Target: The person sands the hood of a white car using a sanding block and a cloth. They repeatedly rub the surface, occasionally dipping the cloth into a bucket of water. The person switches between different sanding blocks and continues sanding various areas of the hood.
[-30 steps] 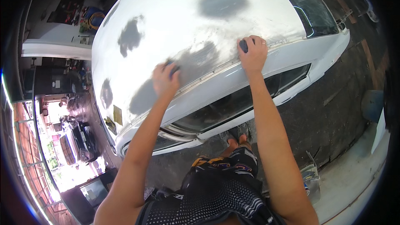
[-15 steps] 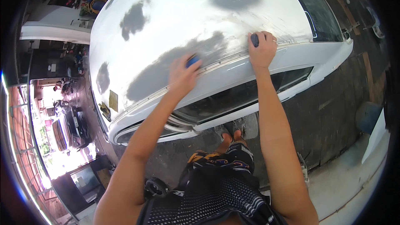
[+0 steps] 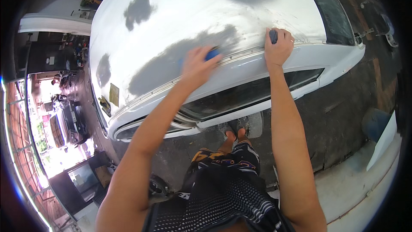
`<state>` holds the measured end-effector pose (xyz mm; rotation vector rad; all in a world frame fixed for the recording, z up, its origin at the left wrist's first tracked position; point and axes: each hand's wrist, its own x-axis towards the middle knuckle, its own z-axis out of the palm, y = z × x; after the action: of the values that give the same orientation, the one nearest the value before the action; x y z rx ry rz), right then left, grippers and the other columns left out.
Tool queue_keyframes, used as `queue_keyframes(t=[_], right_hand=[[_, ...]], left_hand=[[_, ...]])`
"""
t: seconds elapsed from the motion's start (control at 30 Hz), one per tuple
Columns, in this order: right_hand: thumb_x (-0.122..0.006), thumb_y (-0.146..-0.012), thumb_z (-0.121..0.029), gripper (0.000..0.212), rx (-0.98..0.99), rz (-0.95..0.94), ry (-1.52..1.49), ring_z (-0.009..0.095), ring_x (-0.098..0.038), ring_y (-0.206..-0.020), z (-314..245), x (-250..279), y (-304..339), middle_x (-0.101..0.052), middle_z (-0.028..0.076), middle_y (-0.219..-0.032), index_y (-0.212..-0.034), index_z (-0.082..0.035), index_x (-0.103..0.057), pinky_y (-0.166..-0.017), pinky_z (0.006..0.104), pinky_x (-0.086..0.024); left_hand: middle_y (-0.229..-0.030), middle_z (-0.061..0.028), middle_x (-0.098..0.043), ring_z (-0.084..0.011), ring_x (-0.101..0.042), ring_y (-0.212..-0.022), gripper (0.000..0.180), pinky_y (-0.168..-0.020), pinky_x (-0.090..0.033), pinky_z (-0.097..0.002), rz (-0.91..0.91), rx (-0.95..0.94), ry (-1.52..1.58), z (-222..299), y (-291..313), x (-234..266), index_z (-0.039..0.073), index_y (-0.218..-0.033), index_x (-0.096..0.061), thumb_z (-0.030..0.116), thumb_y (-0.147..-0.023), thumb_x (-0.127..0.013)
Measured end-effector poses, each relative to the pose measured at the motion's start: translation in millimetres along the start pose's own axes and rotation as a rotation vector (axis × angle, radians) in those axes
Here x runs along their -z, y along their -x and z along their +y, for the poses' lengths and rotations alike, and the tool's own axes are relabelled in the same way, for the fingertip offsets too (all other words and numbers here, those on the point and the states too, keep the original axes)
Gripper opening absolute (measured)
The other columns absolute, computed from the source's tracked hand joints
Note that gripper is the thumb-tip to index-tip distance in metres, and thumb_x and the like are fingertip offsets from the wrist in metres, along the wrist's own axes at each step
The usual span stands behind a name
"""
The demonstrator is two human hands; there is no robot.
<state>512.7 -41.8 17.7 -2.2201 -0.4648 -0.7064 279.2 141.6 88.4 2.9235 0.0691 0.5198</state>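
Observation:
A white car roof (image 3: pixel 184 17) with dull grey patches fills the upper view. My left hand (image 3: pixel 198 66), smeared by motion, is closed around a blue sanding block (image 3: pixel 212 54) on the long grey patch (image 3: pixel 161 71) beside the roof's side rail. Farther right, my right hand (image 3: pixel 280 51) rests on the roof edge with its fingers curled round a small dark block (image 3: pixel 273 36). The palm hides part of that block, so its exact kind is unclear.
Below the roof edge are the car's side windows (image 3: pixel 231 96). A yellowish flat piece (image 3: pixel 114 94) lies at the roof's left corner. On the right stands a blue drum (image 3: pixel 375 124). Another dark car (image 3: pixel 68 122) is parked at the far left. My feet are on the dark floor.
My left hand has slid a little to the right along the grey patch with the blue sanding block. My right hand has shifted slightly right along the roof edge, still holding the dark block.

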Motion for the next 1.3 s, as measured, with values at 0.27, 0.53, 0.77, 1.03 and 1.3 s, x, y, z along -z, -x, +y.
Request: queue_keyframes(t=[0.27, 0.53, 0.77, 1.03, 1.3], right_hand=[[-0.083, -0.086, -0.031, 0.023, -0.013, 0.024, 0.027, 0.033, -0.061, -0.11, -8.9, -1.2, 1.7, -0.067, 0.006, -0.111, -0.101, -0.015, -0.075, -0.092, 0.0471, -0.048], [-0.083, -0.087, -0.033, 0.025, -0.08, 0.019, -0.007, 0.032, -0.06, -0.111, -2.5, 1.3, 0.4, -0.066, 0.006, -0.111, -0.102, -0.015, -0.075, -0.092, 0.0478, -0.047], [-0.082, -0.087, -0.034, 0.024, -0.079, 0.028, 0.001, 0.031, -0.059, -0.114, -9.0, -0.4, 0.8, -0.066, 0.005, -0.111, -0.101, -0.016, -0.075, -0.093, 0.0484, -0.046], [-0.073, -0.097, -0.034, 0.025, -0.18, 0.125, -0.124, 0.033, -0.06, -0.111, -8.5, 2.4, 3.5, -0.066, 0.007, -0.112, -0.105, -0.01, -0.071, -0.096, 0.0463, -0.046], [-0.057, -0.109, -0.036, 0.038, -0.452, 0.265, -0.584, 0.035, -0.058, -0.111, -1.0, 1.8, 1.7, -0.063, 0.017, -0.115, -0.117, 0.001, -0.061, -0.103, 0.0438, -0.045]], left_hand=[[-0.136, -0.0118, -0.065, -0.0356, -0.064, -0.115, 0.041, -0.096, -0.052, -0.0488, 0.006, -0.01, -0.084, -9.6, 25.2, 15.6, 0.024, -0.119, -0.077, 0.012, -0.08, -0.082], [-0.131, -0.0104, -0.066, -0.0316, -0.062, -0.117, 0.035, -0.096, -0.049, -0.0479, 0.004, -0.148, 0.018, 4.7, -53.3, -21.7, 0.021, -0.114, -0.076, 0.012, -0.08, -0.076], [-0.134, -0.0114, -0.066, -0.0346, -0.064, -0.113, 0.038, -0.096, -0.051, -0.0468, 0.013, -0.202, -0.046, 36.2, -84.9, -40.5, 0.023, -0.116, -0.078, 0.012, -0.08, -0.079], [-0.135, -0.0151, -0.065, -0.0336, -0.063, -0.118, 0.038, -0.099, -0.048, -0.0465, -0.009, -0.181, -0.027, 9.6, -40.3, -21.7, 0.023, -0.118, -0.078, 0.014, -0.081, -0.078], [-0.132, -0.0094, -0.068, -0.0342, -0.063, -0.12, 0.034, -0.1, -0.049, -0.0475, 0.023, -0.224, 0.023, 55.9, -119.9, -64.1, 0.022, -0.117, -0.078, 0.015, -0.084, -0.076]])
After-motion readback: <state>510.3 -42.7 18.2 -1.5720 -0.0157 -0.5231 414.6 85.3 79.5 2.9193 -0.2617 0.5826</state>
